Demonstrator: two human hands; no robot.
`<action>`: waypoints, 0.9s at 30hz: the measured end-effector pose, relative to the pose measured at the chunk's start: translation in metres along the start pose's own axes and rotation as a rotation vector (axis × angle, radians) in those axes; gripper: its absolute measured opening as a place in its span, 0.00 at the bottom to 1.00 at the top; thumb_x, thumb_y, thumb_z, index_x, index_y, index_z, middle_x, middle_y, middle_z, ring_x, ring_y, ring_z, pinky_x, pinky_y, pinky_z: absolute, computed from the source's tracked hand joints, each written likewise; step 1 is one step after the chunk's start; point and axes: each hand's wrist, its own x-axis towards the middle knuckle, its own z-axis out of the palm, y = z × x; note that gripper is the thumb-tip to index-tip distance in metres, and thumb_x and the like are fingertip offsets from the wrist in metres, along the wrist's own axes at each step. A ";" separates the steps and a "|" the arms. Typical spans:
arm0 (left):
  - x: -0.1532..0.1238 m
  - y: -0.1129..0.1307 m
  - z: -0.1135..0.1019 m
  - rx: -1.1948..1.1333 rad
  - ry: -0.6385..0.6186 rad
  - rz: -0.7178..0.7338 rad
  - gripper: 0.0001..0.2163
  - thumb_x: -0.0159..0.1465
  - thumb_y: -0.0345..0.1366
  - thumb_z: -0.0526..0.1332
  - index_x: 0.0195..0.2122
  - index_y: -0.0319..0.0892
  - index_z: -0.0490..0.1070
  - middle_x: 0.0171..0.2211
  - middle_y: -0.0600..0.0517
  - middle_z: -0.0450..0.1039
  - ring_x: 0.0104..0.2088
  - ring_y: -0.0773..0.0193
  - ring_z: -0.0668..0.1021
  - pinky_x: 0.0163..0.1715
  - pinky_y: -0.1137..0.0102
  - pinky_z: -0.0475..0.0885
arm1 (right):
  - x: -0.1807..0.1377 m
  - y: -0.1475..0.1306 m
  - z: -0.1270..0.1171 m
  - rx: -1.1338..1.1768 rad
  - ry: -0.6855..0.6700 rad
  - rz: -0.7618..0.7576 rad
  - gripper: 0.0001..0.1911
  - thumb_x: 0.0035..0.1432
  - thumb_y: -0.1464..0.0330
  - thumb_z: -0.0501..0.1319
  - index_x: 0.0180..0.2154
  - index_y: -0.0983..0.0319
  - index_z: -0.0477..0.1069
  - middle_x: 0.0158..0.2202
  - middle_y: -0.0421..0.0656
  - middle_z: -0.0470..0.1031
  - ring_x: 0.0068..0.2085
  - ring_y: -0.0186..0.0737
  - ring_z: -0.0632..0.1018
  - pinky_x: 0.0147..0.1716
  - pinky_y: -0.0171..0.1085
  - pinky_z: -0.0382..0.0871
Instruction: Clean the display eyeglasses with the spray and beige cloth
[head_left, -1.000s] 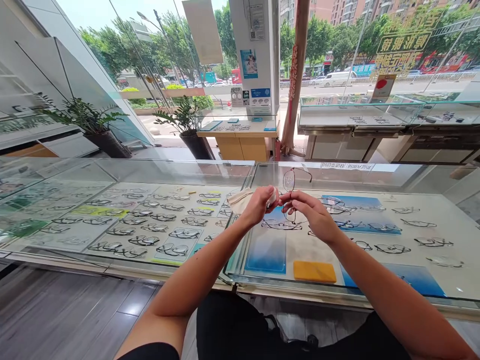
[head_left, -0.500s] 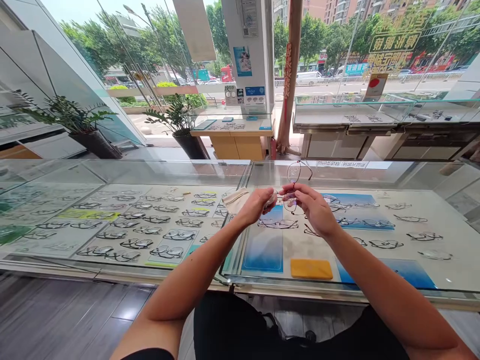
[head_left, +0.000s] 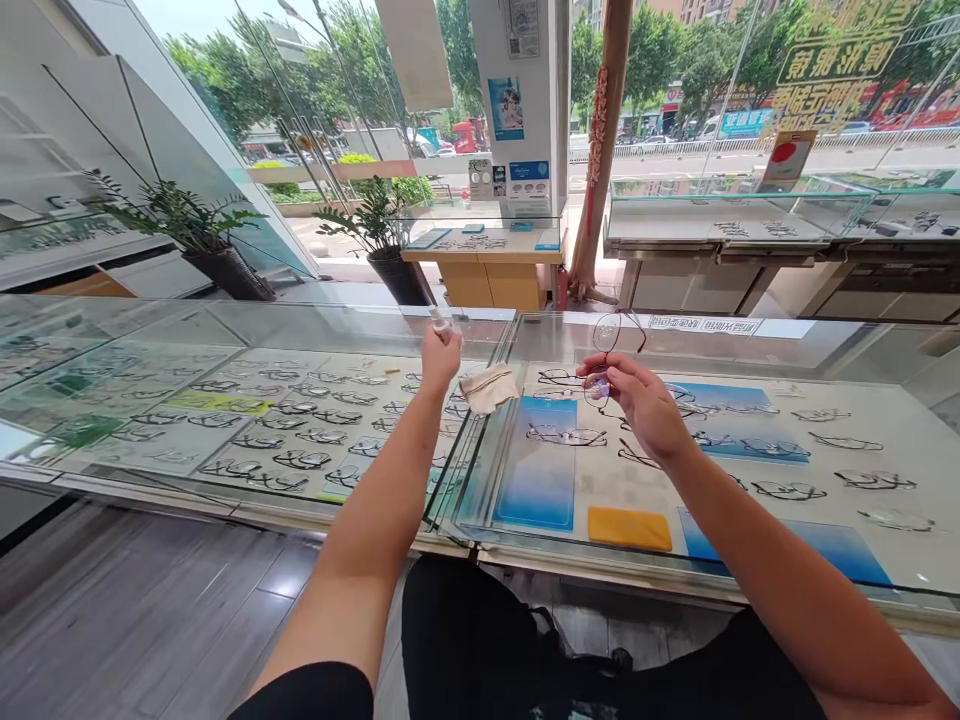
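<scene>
My right hand (head_left: 637, 395) pinches a pair of thin, dark-red-framed eyeglasses (head_left: 616, 316) at the middle, above the glass counter. The glasses stand on end, with one lens above my fingers and the other below. Off to the left, my left hand (head_left: 441, 357) is closed around a small whitish spray bottle (head_left: 441, 323), mostly hidden by the fingers; its tip points up near the counter's far edge. Between my hands, a beige cleaning cloth (head_left: 489, 388) lies folded on the counter top.
Rows of eyeglasses fill the glass display counter (head_left: 480, 520) under my arms. A yellow-orange pouch (head_left: 628, 528) and blue cards (head_left: 534, 480) show there too. Beyond stand potted plants (head_left: 386, 245), a wooden post (head_left: 600, 150) and more display cases (head_left: 735, 215) by the window.
My left hand has moved left and away from the glasses, with the spray bottle in it. The cloth beside it is now uncovered. My right hand still holds the glasses; the view has shifted slightly.
</scene>
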 end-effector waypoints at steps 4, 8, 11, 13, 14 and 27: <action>0.006 -0.019 -0.008 0.046 0.017 -0.102 0.09 0.66 0.33 0.65 0.47 0.43 0.72 0.46 0.45 0.80 0.48 0.52 0.81 0.56 0.56 0.76 | -0.001 -0.003 0.000 -0.027 0.002 0.002 0.15 0.71 0.58 0.61 0.51 0.55 0.83 0.53 0.47 0.86 0.51 0.47 0.82 0.53 0.48 0.74; 0.007 -0.025 -0.011 0.076 0.028 -0.141 0.09 0.66 0.30 0.65 0.47 0.43 0.72 0.49 0.42 0.82 0.51 0.50 0.82 0.58 0.55 0.76 | -0.001 -0.004 0.001 -0.013 0.008 -0.002 0.15 0.71 0.58 0.61 0.51 0.55 0.83 0.53 0.48 0.87 0.51 0.47 0.82 0.53 0.48 0.74; 0.006 -0.026 -0.011 0.094 0.029 -0.156 0.12 0.65 0.29 0.65 0.49 0.44 0.72 0.50 0.42 0.82 0.53 0.48 0.83 0.59 0.54 0.76 | 0.000 -0.004 0.002 -0.008 0.011 0.000 0.15 0.70 0.59 0.61 0.51 0.55 0.83 0.53 0.48 0.87 0.51 0.47 0.82 0.52 0.48 0.74; 0.005 -0.025 -0.011 0.103 0.029 -0.163 0.14 0.65 0.29 0.66 0.51 0.44 0.71 0.50 0.42 0.82 0.53 0.47 0.84 0.59 0.54 0.77 | 0.000 -0.003 0.002 -0.011 0.009 -0.002 0.15 0.70 0.59 0.61 0.51 0.56 0.83 0.53 0.48 0.87 0.51 0.46 0.82 0.52 0.47 0.74; 0.004 -0.024 -0.011 0.107 0.031 -0.165 0.15 0.64 0.29 0.66 0.52 0.44 0.71 0.50 0.42 0.82 0.53 0.47 0.84 0.59 0.54 0.77 | 0.000 -0.003 0.002 -0.012 0.007 -0.002 0.16 0.70 0.58 0.61 0.51 0.56 0.83 0.53 0.48 0.87 0.51 0.46 0.82 0.52 0.47 0.74; -0.040 0.055 -0.013 0.198 -0.052 0.414 0.09 0.72 0.36 0.59 0.52 0.44 0.72 0.44 0.45 0.80 0.42 0.54 0.80 0.50 0.60 0.74 | -0.001 -0.004 0.002 -0.025 0.011 -0.006 0.15 0.71 0.58 0.62 0.51 0.55 0.82 0.53 0.47 0.86 0.51 0.46 0.82 0.52 0.47 0.74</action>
